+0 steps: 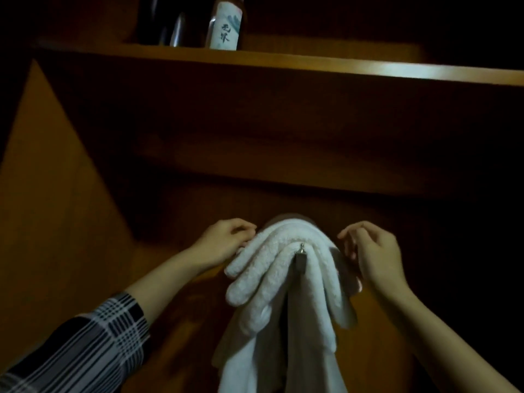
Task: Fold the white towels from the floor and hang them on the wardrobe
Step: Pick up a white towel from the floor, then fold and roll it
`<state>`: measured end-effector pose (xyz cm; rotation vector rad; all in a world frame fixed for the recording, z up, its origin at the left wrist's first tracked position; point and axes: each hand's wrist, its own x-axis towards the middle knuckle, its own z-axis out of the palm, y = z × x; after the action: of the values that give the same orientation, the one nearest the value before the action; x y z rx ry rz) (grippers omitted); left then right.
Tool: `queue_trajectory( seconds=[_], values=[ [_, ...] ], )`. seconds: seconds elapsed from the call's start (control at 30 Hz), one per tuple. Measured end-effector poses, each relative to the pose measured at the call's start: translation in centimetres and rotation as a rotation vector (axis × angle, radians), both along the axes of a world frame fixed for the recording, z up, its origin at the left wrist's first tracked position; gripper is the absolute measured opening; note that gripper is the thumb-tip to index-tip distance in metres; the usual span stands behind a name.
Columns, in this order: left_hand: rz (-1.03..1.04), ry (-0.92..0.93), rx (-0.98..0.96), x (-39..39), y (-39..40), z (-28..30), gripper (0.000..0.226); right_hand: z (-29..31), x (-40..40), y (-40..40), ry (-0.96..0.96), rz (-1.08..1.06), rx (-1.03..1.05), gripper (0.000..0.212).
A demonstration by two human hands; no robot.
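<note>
Two hands reach up into a dim wooden wardrobe [71, 171], one on each side of a bundle of white towels [280, 279]. The towels lie folded in thick layers over a hanger [300, 258], whose small metal hook shows at the crest of the folds; their loose ends hang down toward 6 o'clock and run out of view. The left hand [224, 242], at 9 o'clock of the towels, has its fingers curled against the edge of the top fold, seemingly pinching it, though the fingertips are partly hidden by the cloth. The right hand [374, 251], at 3 o'clock, sits just beside the towels with its fingers loosely bent and slightly spread; whether it touches the cloth or the dark hanger arm under it cannot be told. A checked sleeve [85, 350] covers the left forearm toward 8 o'clock. Up at 12 o'clock, a shelf [283, 62] carries a labelled bottle [226, 24] and darker bottles beside it.
</note>
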<state>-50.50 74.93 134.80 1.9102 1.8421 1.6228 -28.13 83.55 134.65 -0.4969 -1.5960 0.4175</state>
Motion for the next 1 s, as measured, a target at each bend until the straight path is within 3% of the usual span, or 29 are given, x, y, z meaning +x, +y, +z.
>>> queue_trajectory(
  seconds=[0.07, 0.2, 0.37, 0.47, 0.7, 0.83, 1.0],
  values=[
    [0.057, 0.107, 0.043, -0.3, -2.4, -1.3, 0.014, -1.3, 0.2, -2.4, 0.003, -0.012, 0.124, 0.032],
    [0.135, 0.352, 0.014, 0.3, -9.3, -5.1, 0.017, -4.9, -0.5, -7.4, -0.03, 0.052, 0.314, 0.029],
    [0.121, 0.469, -0.404, 0.6, -17.5, -12.1, 0.022, -11.6, -3.1, -12.9, -0.297, 0.204, 0.282, 0.023],
    [0.136, 0.511, -0.688, 0.7, -22.7, -17.8, 0.026, -16.6, -5.4, -16.0, -0.617, 0.327, 0.177, 0.021],
    [0.159, 0.224, -1.184, 0.8, -36.0, -33.3, 0.035, -31.2, -9.6, -24.1, -1.322, 0.713, -0.097, 0.014],
    [0.175, -0.014, -1.332, 1.7, -43.8, -41.3, 0.039, -40.4, -10.8, -29.8, -1.52, 0.832, -0.21, 0.015],
    [0.199, -0.267, -1.365, 2.4, -52.3, -50.4, 0.037, -51.0, -10.8, -37.0, -1.625, 0.864, -0.475, 0.01]
  ],
)
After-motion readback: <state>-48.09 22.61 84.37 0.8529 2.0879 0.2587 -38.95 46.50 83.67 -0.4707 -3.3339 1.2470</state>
